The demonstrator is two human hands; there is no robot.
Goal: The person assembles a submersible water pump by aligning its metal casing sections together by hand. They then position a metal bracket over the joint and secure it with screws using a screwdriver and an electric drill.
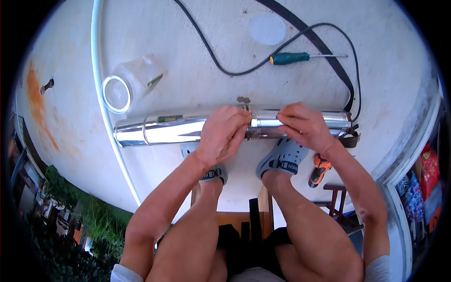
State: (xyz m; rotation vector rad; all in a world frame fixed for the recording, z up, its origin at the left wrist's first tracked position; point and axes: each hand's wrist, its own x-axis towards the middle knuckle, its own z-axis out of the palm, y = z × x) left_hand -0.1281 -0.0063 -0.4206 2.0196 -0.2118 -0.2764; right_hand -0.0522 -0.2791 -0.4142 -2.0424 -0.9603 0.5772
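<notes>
A long, shiny steel cylinder (176, 129) lies crosswise on the pale floor in front of my feet. Ridged bands ring its middle, and a dark cable and a strap meet its right end. My left hand (223, 133) rests at the middle of the cylinder, fingers bent and pressed together. My right hand (304, 124) is a short way to the right, thumb and fingers pinched at the cylinder's upper side. Between them a bright stretch of metal (265, 122) shows. Whatever the fingertips pinch is hidden or too small to name.
A clear plastic jar (138, 84) lies on its side at left, by a white pipe (97, 61). Beyond the cylinder are a green-handled screwdriver (291, 58), black cable (206, 49) and round translucent disc (268, 29). An orange power drill (319, 170) lies near my right foot.
</notes>
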